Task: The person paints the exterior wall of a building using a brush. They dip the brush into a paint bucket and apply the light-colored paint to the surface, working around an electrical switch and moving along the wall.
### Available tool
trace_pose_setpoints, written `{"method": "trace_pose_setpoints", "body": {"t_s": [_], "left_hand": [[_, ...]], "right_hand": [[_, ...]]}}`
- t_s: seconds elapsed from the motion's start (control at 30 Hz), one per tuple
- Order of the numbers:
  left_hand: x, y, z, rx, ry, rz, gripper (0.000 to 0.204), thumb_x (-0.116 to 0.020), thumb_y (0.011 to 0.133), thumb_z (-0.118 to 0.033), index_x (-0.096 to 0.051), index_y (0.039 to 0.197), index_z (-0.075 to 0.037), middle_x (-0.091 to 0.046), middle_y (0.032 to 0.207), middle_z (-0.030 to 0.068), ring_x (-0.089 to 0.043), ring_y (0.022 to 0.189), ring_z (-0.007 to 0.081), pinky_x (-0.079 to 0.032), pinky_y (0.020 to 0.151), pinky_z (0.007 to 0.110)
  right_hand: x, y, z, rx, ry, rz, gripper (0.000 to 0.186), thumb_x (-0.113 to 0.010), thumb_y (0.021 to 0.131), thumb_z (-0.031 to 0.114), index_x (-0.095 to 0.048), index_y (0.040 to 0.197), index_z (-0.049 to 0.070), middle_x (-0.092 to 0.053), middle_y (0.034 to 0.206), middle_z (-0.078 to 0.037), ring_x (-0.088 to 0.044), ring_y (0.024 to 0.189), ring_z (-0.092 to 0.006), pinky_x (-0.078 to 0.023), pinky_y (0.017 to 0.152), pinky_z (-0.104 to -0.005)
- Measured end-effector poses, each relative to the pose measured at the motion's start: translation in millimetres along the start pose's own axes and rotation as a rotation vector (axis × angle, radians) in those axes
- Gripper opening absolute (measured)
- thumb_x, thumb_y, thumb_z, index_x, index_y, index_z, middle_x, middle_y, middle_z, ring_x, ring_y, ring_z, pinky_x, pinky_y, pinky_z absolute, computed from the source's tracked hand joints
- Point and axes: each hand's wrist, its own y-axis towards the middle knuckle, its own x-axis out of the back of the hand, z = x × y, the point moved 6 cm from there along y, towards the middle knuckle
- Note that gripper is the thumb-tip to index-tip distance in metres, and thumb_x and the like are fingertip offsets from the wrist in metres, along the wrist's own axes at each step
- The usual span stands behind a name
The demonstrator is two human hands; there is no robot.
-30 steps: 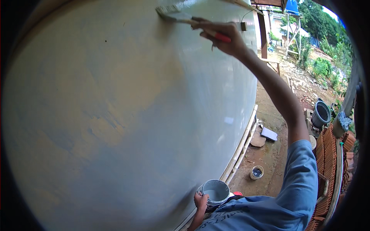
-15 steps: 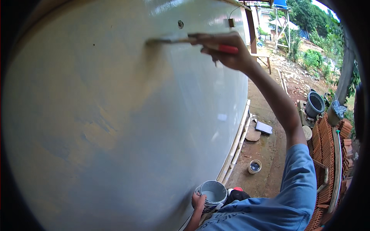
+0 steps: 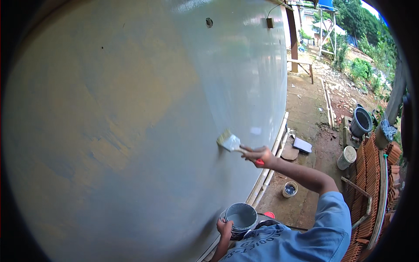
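Note:
A wide paintbrush with pale bristles and a red-ended handle is gripped in my right hand, its bristles against the wall at mid-height. Grey, glossy paint covers the wall's right side; further left it looks duller, with tan patches. Low in the view my left hand holds a paint bucket by its rim, close to the wall. Grey paint lies inside the bucket.
Bamboo poles run along the wall's foot. On the ground stand a small tub with dark contents and a white pail. Stacked roof tiles and a dark bucket line the right; a wooden bench stands farther off.
My right hand has come down the wall with the paintbrush, from near the hole at the top to mid-height. My left hand still holds the paint bucket in nearly the same place.

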Motion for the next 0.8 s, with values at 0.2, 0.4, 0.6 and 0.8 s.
{"method": "trace_pose_setpoints", "body": {"t_s": [0.2, 0.4, 0.6, 0.8], "left_hand": [[-4.6, 1.2, -0.4, -0.003, 0.118, 0.008, 0.034, -0.071, 0.057, 0.0, -0.045, 0.078, -0.006, -0.049, 0.068, 0.0031, -0.051, 0.047, 0.0168, -0.041, 0.044, 0.034], [-15.2, 2.8, -5.3, -0.048, 0.124, 0.009, 0.033, -0.071, 0.058, 0.0, -0.044, 0.077, -0.005, -0.049, 0.067, 0.0032, -0.051, 0.047, 0.0164, -0.04, 0.043, 0.034], [-22.0, -3.3, -4.3, 0.001, 0.02, 0.001, 0.034, -0.069, 0.058, 0.003, -0.042, 0.075, -0.007, -0.048, 0.067, 0.0018, -0.048, 0.045, 0.0152, -0.038, 0.041, 0.032], [-31.9, -7.9, -8.7, -0.012, -0.004, 0.032, 0.037, -0.069, 0.057, 0.005, -0.04, 0.075, -0.01, -0.044, 0.067, 0.0005, -0.044, 0.045, 0.0136, -0.035, 0.037, 0.031]], "right_hand": [[-65.5, -112.2, -54.8, -0.177, -0.103, 0.745, 0.04, -0.07, 0.082, 0.015, -0.07, 0.12, 0.026, -0.068, 0.126, -0.003, -0.072, 0.09, -0.0286, -0.058, 0.072, -0.0409], [69.3, 81.8, -21.4, -0.056, -0.061, 0.364, 0.024, -0.074, 0.079, 0.009, -0.077, 0.102, 0.016, -0.075, 0.098, -0.009, -0.07, 0.081, -0.0303, -0.055, 0.068, -0.0378], [201.2, 191.2, 66.5, 0.3, -0.169, -0.22, 0.031, -0.073, 0.08, -0.001, -0.076, 0.108, 0.012, -0.071, 0.117, -0.011, -0.073, 0.095, -0.0274, -0.06, 0.076, -0.0345], [109.3, 137.9, -15.8, 0.219, -0.005, -0.315, 0.033, -0.07, 0.082, -0.004, -0.073, 0.112, 0.008, -0.065, 0.127, -0.019, -0.074, 0.091, -0.0261, -0.06, 0.077, -0.0317]]}}
